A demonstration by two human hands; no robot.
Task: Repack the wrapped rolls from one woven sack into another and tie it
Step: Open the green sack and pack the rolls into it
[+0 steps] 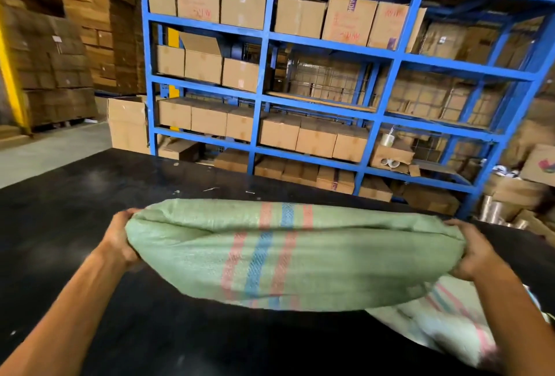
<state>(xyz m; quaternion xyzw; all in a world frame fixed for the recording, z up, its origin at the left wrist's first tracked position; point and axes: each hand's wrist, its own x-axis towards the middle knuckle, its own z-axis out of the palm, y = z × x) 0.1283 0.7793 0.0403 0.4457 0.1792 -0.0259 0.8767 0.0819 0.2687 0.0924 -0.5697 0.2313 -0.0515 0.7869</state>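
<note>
1. The left hand [120,239] curls around the left end of a bulging green woven sack with red and blue stripes [288,255], fingers tucked behind the fabric.
2. The right hand [477,251] grips the sack's right end in the same way, thumb on top; both forearms reach in from the bottom edge.
3. The green sack is held lengthwise between the hands, above the black table [90,210]; it seems lifted clear of the surface, though blur makes this uncertain. It is full and rounded, but its contents are hidden by the weave.
4. A second, paler striped woven sack [444,324] lies flat on the table beneath the right forearm, partly covered by the green one and cut off by the arm; nothing shows inside it.
5. Beyond the table stands a blue metal shelving rack [264,45] stacked with brown cardboard boxes [348,19].
</note>
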